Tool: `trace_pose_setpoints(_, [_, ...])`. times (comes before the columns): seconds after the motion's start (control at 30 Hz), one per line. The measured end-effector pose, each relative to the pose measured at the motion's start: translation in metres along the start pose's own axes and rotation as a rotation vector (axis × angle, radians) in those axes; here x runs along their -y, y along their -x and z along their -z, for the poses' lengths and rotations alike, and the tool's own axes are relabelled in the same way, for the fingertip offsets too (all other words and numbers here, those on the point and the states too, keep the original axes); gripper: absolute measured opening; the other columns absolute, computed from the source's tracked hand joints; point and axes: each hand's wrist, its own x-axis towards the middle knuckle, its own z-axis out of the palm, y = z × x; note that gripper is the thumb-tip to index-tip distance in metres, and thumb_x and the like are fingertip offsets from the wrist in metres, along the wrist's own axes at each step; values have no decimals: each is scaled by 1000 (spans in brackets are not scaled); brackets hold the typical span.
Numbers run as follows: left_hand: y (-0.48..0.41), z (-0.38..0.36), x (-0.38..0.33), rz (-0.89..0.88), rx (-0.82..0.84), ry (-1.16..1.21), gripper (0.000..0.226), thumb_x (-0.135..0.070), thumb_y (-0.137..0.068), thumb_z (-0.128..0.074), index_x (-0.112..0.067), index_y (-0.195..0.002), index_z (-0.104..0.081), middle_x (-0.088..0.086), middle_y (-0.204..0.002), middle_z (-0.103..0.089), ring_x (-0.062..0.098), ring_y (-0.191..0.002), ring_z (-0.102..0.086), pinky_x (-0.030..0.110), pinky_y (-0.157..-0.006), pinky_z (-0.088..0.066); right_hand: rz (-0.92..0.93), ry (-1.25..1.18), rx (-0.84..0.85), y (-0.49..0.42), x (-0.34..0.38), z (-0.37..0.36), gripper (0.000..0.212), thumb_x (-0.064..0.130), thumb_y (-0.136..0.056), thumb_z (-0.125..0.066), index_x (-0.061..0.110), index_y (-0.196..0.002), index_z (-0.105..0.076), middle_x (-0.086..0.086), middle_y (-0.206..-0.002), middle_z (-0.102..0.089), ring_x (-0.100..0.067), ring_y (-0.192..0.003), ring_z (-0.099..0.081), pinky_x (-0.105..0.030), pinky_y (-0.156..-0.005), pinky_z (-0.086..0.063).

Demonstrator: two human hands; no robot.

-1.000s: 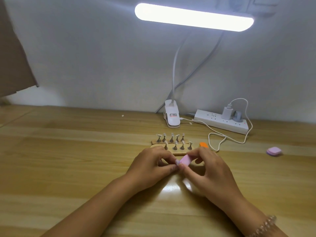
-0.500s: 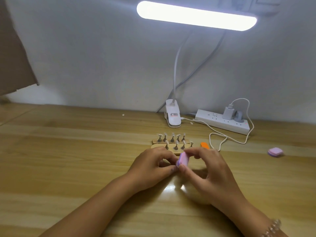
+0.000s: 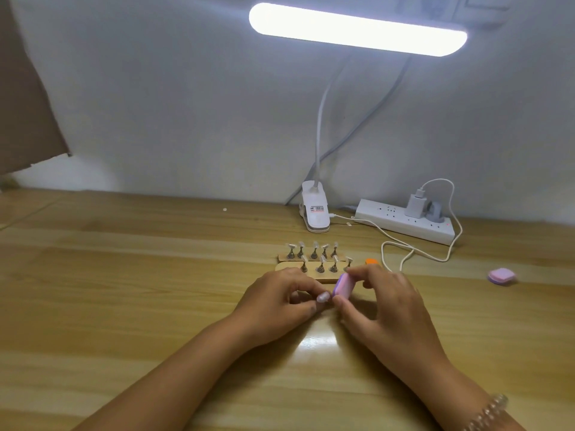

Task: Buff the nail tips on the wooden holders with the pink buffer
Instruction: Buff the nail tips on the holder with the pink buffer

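Two wooden holders (image 3: 284, 266) lie side by side mid-table, each carrying a row of small metal stands with pale nail tips (image 3: 314, 245). Just in front of them my left hand (image 3: 277, 301) pinches one loose nail tip (image 3: 322, 297) between thumb and fingers. My right hand (image 3: 381, 306) grips the pink buffer (image 3: 436, 284) block, tilted on edge, its lower end touching that nail tip. The near holder's right end is partly hidden behind my hands.
A clip lamp base (image 3: 315, 213) and a white power strip (image 3: 404, 223) with a looping cable sit behind the holders. An orange piece (image 3: 371, 261) lies right of the holders; another pink buffer block (image 3: 501, 275) lies far right. The lit lamp bar (image 3: 357, 29) hangs overhead.
The buffer in my right hand has turned from lying flat to standing more on edge and shifted slightly over the nail tip. My left hand has stayed in place.
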Motion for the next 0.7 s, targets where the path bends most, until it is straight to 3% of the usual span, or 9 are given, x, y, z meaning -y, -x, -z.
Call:
trace_pose_setpoints(0.07, [1, 0, 0, 0, -3, 12, 18, -28, -87, -74, -41, -99, -77, -14, -83, -59, -2, -68, -51, 20, -64, -37, 33, -10, -33, 1, 3, 1, 30, 35, -80, -76, 23, -104, -64, 16, -97, -62, -15, -92, -57, -40, -80, -47])
trace_pose_setpoints(0.17, [0, 0, 0, 6, -14, 25, 16, -29, -83, -75, -39, -95, -78, -11, -82, -56, 3, -71, -51, 27, -67, -41, 118, -28, 57, 3, 9, -2, 33, 49, -81, -65, 28, -106, -65, 23, -101, -62, -8, -98, -57, -33, -82, -42])
trace_pose_setpoints(0.3, [0, -1, 0, 16, -31, 21, 10, -31, -83, -79, -36, -92, -79, -9, -84, -55, 1, -71, -52, 26, -68, -43, 2, -20, 2, 0, 0, -1, 29, 36, -80, -78, 25, -105, -68, 18, -101, -65, -16, -98, -59, -41, -83, -44])
trace_pose_setpoints(0.43, [0, -1, 0, 20, -29, 11, 14, -26, -82, -79, -37, -89, -79, -8, -81, -53, 2, -69, -51, 31, -69, -45, 109, -2, 51, 4, 9, -2, 30, 52, -79, -65, 30, -100, -63, 22, -98, -62, -7, -96, -57, -35, -84, -41])
trace_pose_setpoints(0.57, [0, 0, -2, 13, -32, 17, 10, -32, -81, -81, -37, -90, -79, -12, -81, -54, -3, -66, -52, 21, -64, -39, -11, -2, -3, -1, 1, 0, 29, 45, -79, -72, 27, -99, -61, 17, -96, -61, -13, -95, -58, -41, -82, -42])
trace_pose_setpoints(0.7, [0, 0, -1, 5, -33, 9, 11, -27, -82, -80, -35, -91, -80, -10, -80, -53, 1, -68, -51, 25, -65, -42, 64, -22, 32, 2, 7, -1, 30, 50, -79, -69, 29, -99, -61, 22, -95, -60, -9, -92, -57, -36, -80, -42])
